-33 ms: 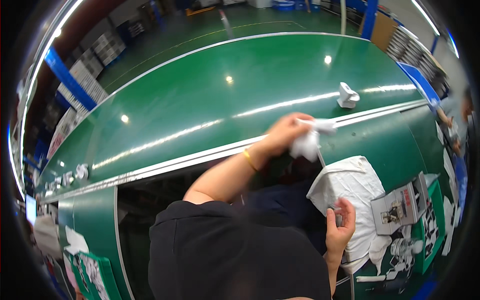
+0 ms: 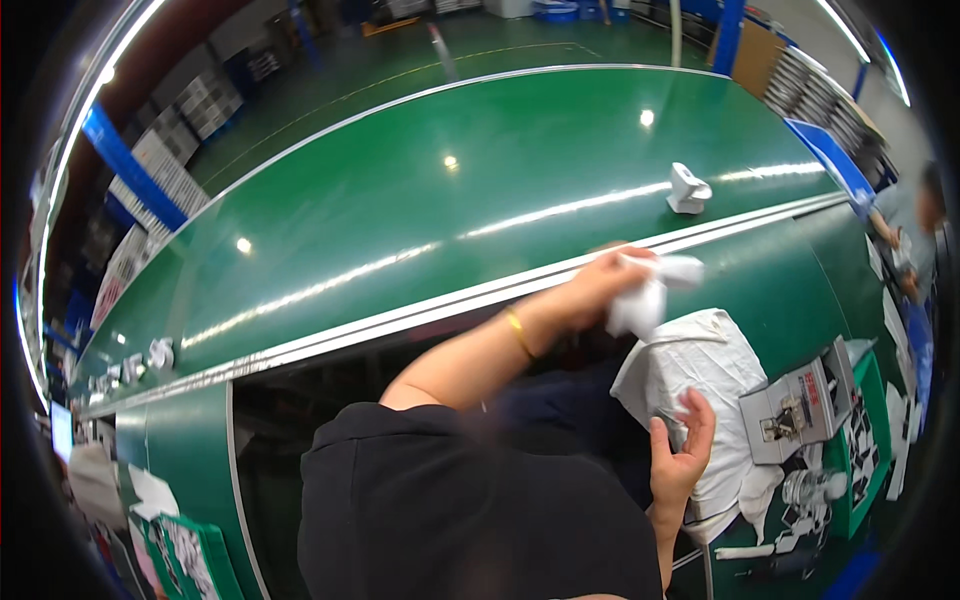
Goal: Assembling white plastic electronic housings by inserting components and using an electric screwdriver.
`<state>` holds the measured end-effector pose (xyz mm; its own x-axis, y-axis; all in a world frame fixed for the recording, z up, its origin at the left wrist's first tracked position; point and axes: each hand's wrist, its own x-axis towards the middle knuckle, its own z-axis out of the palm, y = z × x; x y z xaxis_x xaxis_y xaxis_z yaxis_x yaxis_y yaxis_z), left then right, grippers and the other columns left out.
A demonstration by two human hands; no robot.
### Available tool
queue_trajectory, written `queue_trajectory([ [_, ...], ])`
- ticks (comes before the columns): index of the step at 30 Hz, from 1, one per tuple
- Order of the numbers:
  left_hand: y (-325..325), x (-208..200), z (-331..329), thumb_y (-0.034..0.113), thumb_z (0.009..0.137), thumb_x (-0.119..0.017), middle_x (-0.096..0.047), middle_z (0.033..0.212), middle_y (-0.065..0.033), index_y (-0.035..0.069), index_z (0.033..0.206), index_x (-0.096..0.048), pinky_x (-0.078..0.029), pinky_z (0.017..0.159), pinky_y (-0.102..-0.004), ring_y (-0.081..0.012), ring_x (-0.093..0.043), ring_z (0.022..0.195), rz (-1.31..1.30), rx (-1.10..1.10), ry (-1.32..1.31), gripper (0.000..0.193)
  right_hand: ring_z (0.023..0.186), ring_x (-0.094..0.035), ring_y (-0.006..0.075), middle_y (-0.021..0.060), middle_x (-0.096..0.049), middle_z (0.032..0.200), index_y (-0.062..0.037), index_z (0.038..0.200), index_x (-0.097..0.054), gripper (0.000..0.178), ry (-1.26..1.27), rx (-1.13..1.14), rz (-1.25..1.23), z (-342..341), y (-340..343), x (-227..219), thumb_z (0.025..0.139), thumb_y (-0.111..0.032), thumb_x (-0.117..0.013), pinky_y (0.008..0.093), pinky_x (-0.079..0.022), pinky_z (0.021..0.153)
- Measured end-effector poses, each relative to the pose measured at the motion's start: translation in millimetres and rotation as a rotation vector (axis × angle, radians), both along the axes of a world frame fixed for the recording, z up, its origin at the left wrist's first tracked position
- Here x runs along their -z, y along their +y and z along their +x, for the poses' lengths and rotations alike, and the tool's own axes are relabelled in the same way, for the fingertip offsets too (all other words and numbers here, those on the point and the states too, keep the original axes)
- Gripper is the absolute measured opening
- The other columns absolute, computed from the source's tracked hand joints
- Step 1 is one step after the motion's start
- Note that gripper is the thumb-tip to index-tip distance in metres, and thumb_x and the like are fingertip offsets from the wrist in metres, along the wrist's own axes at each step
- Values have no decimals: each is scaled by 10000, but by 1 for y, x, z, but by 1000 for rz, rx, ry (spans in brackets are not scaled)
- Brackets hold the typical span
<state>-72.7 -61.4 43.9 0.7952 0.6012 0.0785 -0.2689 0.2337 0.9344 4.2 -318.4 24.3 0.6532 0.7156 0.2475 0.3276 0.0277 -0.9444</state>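
Note:
My left hand (image 2: 598,292), with a yellow band at its wrist, is closed on a white plastic part (image 2: 645,300) near the front rail of the green belt. The part is smeared by motion. A similar white plastic part (image 2: 688,190) stands on the green belt (image 2: 400,210), farther off to the right. My right hand (image 2: 683,452) hovers over or rests on a white cloth (image 2: 715,380), which I cannot tell; thumb and fingers are apart and nothing shows between them.
Right of the cloth are an open grey box (image 2: 795,415) with metal pieces, a green tray (image 2: 865,450) and a clear bottle (image 2: 808,487). Several white parts (image 2: 160,352) sit far left on the belt. A co-worker (image 2: 910,235) stands at the right with a blue bin (image 2: 835,160) nearby.
My left hand has moved to the right and slightly nearer with the white plastic part. The right hand has stayed almost in place, its fingers a little straighter.

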Motion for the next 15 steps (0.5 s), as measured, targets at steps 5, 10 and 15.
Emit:
queue_trajectory([
  [5, -115, -13, 64, 236, 945, -561, -631, 1060, -100, 27, 1244, -522, -526, 858, -363, -223, -645, 960, -546, 604, -105, 367, 1215, -485, 261, 157, -512, 1299, 26, 1301, -459, 518, -318, 340, 257, 1, -19, 7, 817, 65, -637, 373, -338, 1069],
  [10, -139, 7, 74, 301, 985, -470, -641, 1139, -104, 38, 1208, -569, -503, 893, -379, -232, -626, 1029, -644, 757, 40, 358, 1104, -549, 250, 147, -574, 1213, 38, 1232, -528, 444, -240, 412, 181, 21, -60, 1, 803, 42, -641, 353, -426, 981],
  [15, -140, 37, 67, 338, 991, -335, -654, 1119, -138, 7, 1209, -566, -483, 891, -392, -285, -619, 1028, -926, 977, 57, 459, 1064, -531, 346, 179, -555, 1229, 19, 1262, -519, 603, -623, 358, 72, 22, -64, -13, 699, -44, -726, 405, -424, 944],
])
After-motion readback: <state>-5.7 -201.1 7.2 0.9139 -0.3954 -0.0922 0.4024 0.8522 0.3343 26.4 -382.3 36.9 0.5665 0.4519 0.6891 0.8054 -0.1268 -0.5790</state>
